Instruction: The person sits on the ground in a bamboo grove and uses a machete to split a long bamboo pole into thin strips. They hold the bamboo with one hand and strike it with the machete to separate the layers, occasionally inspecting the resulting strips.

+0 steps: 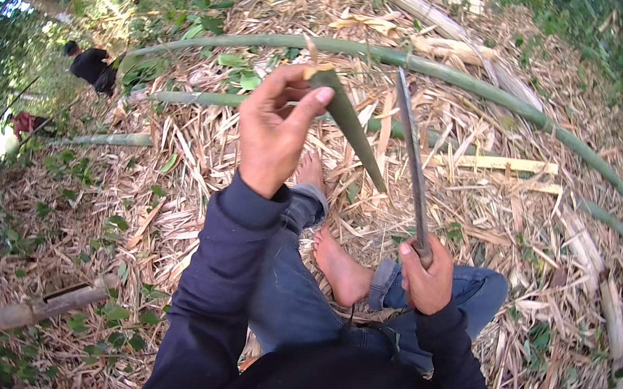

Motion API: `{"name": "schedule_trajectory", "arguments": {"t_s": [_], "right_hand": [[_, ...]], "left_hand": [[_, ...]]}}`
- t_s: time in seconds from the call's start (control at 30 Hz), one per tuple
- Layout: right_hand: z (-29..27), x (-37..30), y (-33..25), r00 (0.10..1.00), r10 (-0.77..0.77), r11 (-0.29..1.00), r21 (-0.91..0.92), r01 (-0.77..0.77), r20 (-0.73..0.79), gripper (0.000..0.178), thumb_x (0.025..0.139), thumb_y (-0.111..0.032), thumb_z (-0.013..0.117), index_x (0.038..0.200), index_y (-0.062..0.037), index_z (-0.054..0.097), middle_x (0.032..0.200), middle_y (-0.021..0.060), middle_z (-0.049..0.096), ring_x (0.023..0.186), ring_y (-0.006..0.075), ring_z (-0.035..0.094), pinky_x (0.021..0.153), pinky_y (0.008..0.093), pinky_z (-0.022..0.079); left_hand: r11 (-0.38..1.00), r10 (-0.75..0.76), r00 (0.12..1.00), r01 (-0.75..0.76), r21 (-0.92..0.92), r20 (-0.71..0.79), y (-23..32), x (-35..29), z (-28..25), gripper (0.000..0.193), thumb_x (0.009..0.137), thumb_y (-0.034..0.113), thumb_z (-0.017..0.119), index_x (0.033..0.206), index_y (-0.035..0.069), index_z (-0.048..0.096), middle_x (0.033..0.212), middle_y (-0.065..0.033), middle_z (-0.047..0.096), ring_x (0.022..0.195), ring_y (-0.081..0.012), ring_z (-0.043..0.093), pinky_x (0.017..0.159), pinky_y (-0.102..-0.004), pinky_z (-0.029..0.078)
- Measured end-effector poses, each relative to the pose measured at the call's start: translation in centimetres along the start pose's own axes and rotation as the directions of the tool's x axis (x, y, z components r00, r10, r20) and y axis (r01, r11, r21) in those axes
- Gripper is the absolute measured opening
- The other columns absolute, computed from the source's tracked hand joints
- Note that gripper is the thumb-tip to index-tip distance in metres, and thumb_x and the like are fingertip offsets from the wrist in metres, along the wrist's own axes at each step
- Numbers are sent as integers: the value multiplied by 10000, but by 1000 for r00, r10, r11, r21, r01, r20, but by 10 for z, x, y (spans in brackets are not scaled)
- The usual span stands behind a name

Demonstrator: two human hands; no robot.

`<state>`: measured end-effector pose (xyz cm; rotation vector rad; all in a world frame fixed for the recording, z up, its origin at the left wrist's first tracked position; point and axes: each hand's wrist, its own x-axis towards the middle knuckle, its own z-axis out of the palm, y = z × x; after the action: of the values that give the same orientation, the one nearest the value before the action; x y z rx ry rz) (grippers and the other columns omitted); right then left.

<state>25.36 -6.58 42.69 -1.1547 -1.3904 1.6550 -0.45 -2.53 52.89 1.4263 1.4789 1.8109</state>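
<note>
1. Dry, straw-coloured leaf litter (164, 265) covers the ground outdoors, with green undergrowth (593, 35) around the edges.
2. A long green bamboo stem (495, 96) arches across the upper part of the view; a second stem (197, 98) lies just below it.
3. At far left, well apart, another person in dark clothing (91, 67) is near the foliage.
4. The left hand (271, 132) is raised, its grip pinching the broad upper end of a tapered green piece (348, 126) between thumb and fingers; the piece slants down to the right, narrowing to a point.
5. The right hand (428, 276) has its grip closed around the handle of a long, dark blade (411, 157), which points up and away, just right of the green piece.
6. Bare feet (344, 270) and rolled blue jeans (292, 296) show below.
7. Pale split strips (497, 163) lie right of the blade.
</note>
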Motion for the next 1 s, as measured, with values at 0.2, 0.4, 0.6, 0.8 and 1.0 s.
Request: {"name": "schedule_trajectory", "arguments": {"t_s": [0.2, 0.4, 0.6, 0.8, 1.0], "right_hand": [[23, 3, -19, 964, -235, 964, -97, 248, 127, 322, 934, -315, 605, 888, -2, 546, 557, -17, 496, 449, 40, 438, 426, 213, 332], [19, 7, -59, 933, -308, 948, -27, 318, 187, 577, 964, -537, 430, 845, 18, 534, 537, -3, 464, 450, 60, 437, 427, 215, 327], [4, 7, -80, 957, -206, 978, 14, 208, 202, 540, 985, -494, 407, 829, 5, 543, 554, 11, 460, 450, 73, 442, 427, 228, 330], [5, 6, -76, 948, -242, 970, 20, 243, 208, 551, 990, -501, 386, 832, 6, 534, 562, 5, 450, 435, 66, 431, 414, 209, 323], [13, 5, -73, 950, -254, 966, 8, 257, 184, 547, 991, -492, 381, 793, -6, 534, 524, 6, 455, 432, 63, 436, 422, 219, 336]], "left_hand": [[1000, -8, 999, 7, 11, 54, 7, -8, -8, 252, 873, 37, 664, 1101, -57, 612, 944, -120, 667, 810, -171, 659, 710, -305, 588], [998, -28, 996, 33, -57, 81, 15, -13, 5, 171, 843, 8, 688, 997, -55, 652, 875, -59, 621, 790, -121, 629, 691, -244, 540], [999, 42, 991, -40, -17, 129, 16, -15, 12, 173, 828, 24, 709, 977, -48, 660, 879, -76, 629, 783, -125, 625, 682, -250, 537], [996, 75, 984, -80, 25, 160, 17, -16, 14, 171, 815, 19, 718, 966, -45, 667, 870, -81, 639, 776, -127, 622, 673, -244, 528], [997, 70, 979, -74, 14, 192, 19, -21, 13, 179, 843, -13, 674, 1006, -76, 639, 942, -113, 620, 828, -170, 636, 721, -287, 565]]}}
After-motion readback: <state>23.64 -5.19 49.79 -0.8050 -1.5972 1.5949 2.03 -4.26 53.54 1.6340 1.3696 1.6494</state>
